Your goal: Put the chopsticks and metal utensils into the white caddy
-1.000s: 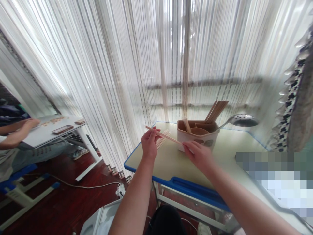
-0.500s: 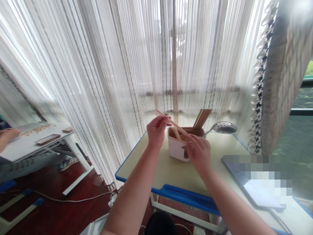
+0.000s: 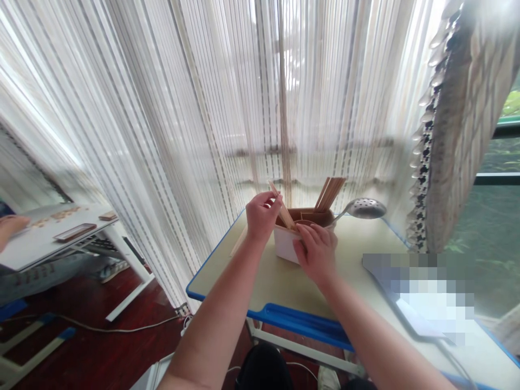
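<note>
A light box [image 3: 286, 246] with a brown inside stands on the cream, blue-edged table [image 3: 219, 273]. My left hand [image 3: 262, 214], at its left rim, is closed in a pinch on thin wooden chopsticks [image 3: 273, 188] that slant down toward the box. My right hand [image 3: 317, 246] is in front of the box, fingers curled round the lower end of the chopsticks, partly hiding it. More darker chopsticks [image 3: 331, 194] stand in the back of the box. A metal slotted spoon [image 3: 368, 208] leans out over its right side. Pale sticks [image 3: 239, 242] lie on the table beside my left forearm.
A pixelated flat object [image 3: 418, 303] lies on the right of the table. Sheer curtains [image 3: 182, 135] hang close behind. To the left, another person's hand [image 3: 12, 227] rests at a white table [image 3: 36, 246] with small pieces and a tray [image 3: 75, 233]. A cable [image 3: 122, 329] crosses the floor.
The chopsticks between my hands have turned steeper. My right hand has moved left and now covers more of the box's front. The view has shifted slightly.
</note>
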Demonstrator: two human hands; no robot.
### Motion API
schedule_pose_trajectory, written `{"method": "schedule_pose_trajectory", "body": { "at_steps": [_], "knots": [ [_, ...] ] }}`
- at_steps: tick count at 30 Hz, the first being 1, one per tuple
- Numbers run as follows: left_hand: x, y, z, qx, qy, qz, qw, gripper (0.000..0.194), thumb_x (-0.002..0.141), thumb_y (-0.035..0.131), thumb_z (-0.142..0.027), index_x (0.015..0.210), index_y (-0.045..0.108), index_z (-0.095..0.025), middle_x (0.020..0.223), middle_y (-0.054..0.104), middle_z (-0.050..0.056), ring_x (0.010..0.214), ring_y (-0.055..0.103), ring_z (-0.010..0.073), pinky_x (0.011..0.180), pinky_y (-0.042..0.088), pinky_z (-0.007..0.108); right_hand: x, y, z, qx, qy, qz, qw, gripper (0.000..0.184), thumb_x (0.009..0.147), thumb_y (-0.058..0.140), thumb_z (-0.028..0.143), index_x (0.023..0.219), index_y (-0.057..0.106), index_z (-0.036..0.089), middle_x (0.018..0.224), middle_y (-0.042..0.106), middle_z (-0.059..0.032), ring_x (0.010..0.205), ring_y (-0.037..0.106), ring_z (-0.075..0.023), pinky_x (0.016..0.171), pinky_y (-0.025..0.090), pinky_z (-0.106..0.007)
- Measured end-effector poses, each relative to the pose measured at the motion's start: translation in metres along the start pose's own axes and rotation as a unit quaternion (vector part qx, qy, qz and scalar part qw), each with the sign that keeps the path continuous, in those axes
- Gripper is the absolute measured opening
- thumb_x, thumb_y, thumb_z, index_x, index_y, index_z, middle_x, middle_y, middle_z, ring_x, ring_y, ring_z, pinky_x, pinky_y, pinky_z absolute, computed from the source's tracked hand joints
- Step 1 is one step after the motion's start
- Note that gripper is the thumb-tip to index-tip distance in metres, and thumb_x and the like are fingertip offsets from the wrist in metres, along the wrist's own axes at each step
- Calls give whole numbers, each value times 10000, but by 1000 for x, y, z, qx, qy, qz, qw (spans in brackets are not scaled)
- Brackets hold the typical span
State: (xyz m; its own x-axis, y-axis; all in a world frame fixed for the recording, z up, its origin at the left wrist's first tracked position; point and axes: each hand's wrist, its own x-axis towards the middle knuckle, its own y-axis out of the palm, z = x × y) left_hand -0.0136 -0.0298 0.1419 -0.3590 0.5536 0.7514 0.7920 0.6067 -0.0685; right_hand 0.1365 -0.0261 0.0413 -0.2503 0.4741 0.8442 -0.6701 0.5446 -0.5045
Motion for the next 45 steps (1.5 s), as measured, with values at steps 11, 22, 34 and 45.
{"method": "schedule_pose_trajectory", "body": {
  "at_steps": [11,22,34,45],
  "knots": [
    [-7,6,10,73,-37,16,996,167,746,588,-299,822,652,-165,808,665,21,608,543,91,599,450,214,1,6,2,-40,-15,-19,999,368,836,509,331,1185,543,217,1173,614,-14,1147,420,-256,1046,168,-456],
    [-5,3,-5,49,-29,-13,998,284,805,534,-394,894,667,-159,855,678,57,741,600,121,681,471,236,4,4,1,-38,-27,-24,999,304,833,514,341,1105,583,225,1138,625,-30,1124,435,-253,1027,176,-449],
    [-1,4,4,72,-65,25,995,129,718,590,-269,766,630,-156,723,652,26,656,593,117,646,472,248,4,5,1,-27,-18,-21,999,359,831,503,357,1150,545,199,1157,607,-60,1122,428,-254,1021,179,-444],
    [-5,0,-3,125,-55,32,990,194,761,560,-319,836,669,-177,821,672,37,648,579,111,674,469,256,4,6,3,-39,-9,0,999,323,839,489,386,1098,579,215,1163,608,-38,1129,418,-256,1039,150,-458]
  ]
}}
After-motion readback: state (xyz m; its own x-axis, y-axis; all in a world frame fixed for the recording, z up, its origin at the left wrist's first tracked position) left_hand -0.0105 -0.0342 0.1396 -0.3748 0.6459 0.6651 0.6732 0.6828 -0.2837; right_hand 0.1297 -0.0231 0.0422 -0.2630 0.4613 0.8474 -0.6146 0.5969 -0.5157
